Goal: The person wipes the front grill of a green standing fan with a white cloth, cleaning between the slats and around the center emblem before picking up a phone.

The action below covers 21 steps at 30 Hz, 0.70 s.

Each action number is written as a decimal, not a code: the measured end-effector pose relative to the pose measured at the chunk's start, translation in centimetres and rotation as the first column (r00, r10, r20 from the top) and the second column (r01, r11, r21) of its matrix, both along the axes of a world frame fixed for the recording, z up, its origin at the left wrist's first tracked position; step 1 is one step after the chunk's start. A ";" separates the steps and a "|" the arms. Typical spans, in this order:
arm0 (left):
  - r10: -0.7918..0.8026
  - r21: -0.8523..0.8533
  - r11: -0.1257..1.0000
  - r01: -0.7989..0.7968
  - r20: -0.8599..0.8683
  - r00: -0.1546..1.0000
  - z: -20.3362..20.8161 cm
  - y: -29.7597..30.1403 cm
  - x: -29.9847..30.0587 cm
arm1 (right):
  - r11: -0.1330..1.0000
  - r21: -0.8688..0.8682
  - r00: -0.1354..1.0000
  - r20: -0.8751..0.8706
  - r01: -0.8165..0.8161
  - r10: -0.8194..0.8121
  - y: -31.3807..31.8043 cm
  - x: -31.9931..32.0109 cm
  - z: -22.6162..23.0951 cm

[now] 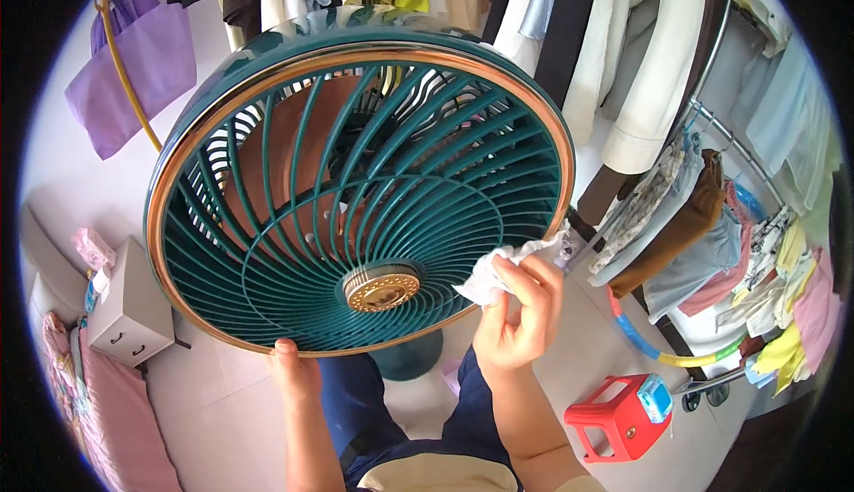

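Observation:
A large dark green fan (298, 292) with a copper-coloured rim fills the middle of the view, its round grille tilted up toward me. Brown blades show behind the curved ribs, and a gold-coloured cap (382, 289) sits at the grille's centre. Below, part of the fan's green base (407, 357) shows between my legs. My left hand (294, 369) grips the lower left rim, thumb on the front; its other fingers are hidden behind. At the lower right rim, my right hand (523, 314) pinches a crumpled white tissue (489, 277) against the grille's edge.
Clothes (640, 56) hang on racks behind and to the right. A red stool (618, 416) with a blue packet (656, 398) on it stands at lower right, near a colourful hoop (636, 341). A small white cabinet (133, 314) and a pink-covered bed (120, 412) are at left; a purple bag (138, 69) hangs above.

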<state>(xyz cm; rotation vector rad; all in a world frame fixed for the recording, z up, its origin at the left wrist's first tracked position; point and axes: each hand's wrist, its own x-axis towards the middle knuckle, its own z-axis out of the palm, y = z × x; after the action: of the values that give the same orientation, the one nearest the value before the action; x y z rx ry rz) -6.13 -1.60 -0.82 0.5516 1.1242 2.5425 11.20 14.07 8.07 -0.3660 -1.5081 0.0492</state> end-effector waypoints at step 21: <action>-0.033 -0.042 0.999 0.030 -0.052 0.998 0.4 0.2 0.0 | 0.976 0.029 0.975 0.026 0.218 -0.219 1.7 1.7 0.8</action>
<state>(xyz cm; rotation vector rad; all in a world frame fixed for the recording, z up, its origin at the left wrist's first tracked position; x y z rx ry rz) -6.11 -1.36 -0.43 0.6245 1.1737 2.4858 12.94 15.81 8.91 -0.5110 -1.4876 -0.1505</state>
